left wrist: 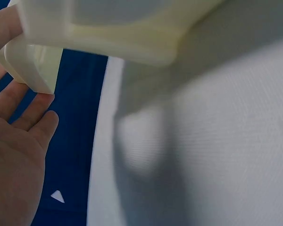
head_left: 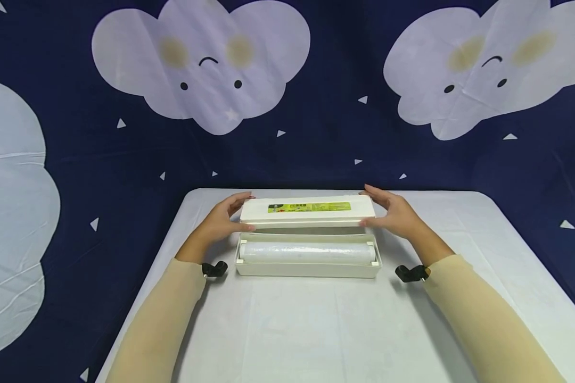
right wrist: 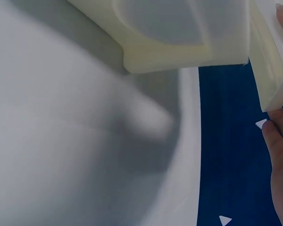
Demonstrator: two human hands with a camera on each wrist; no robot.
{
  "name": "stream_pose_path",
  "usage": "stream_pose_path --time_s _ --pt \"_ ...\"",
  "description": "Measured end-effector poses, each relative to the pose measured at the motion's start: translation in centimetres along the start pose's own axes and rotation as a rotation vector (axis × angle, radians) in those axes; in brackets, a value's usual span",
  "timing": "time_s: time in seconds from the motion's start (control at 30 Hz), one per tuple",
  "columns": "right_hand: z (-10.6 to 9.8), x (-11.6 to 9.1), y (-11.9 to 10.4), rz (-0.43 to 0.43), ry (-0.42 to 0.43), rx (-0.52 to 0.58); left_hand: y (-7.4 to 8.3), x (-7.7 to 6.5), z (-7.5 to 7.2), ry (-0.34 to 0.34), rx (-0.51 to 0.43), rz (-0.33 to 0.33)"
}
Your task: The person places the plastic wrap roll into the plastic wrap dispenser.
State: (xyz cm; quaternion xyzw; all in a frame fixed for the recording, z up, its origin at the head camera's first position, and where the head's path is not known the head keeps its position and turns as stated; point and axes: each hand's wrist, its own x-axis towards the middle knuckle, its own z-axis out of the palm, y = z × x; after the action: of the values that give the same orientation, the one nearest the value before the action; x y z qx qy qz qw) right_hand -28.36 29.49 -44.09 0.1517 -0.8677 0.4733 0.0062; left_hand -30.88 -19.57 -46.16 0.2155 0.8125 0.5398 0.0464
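Both hands hold the long white lid (head_left: 316,218) of a cling film box, one at each end. My left hand (head_left: 219,222) has its thumb on the near edge and its fingers round the far side. At the other end my right hand (head_left: 399,216) grips the same way. The lid bears a green-yellow label (head_left: 309,207). Just nearer stands the open white box base (head_left: 308,270), with a roll of cling film (head_left: 309,252) lying inside. In the left wrist view, fingers sit under the lid's end (left wrist: 33,66), beyond the box's corner.
A white-covered table (head_left: 292,330) with rounded far corners lies under everything. Behind it hangs a dark blue cloth (head_left: 335,143) printed with clouds and small triangles. Each wrist carries a small black device (head_left: 214,269) near the sleeve cuff.
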Motion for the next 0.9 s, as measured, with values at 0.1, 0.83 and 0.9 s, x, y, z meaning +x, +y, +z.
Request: stream_pose_path --time_s 0.1,0.83,0.9 --pt "-0.1 -0.8 -0.4 -0.018 0.008 -0.016 0.6 -0.5 -0.1 0.004 -0.006 0.016" --pt "0.7 -6.8 -1.2 -0.109 -0.024 -0.077 1.8 -5.8 0.6 -0.090 0.023 0.040" --pt "0.9 -7.2 -1.1 -0.123 -0.017 -0.064 1.8 -6.0 0.8 -0.099 0.011 0.042"
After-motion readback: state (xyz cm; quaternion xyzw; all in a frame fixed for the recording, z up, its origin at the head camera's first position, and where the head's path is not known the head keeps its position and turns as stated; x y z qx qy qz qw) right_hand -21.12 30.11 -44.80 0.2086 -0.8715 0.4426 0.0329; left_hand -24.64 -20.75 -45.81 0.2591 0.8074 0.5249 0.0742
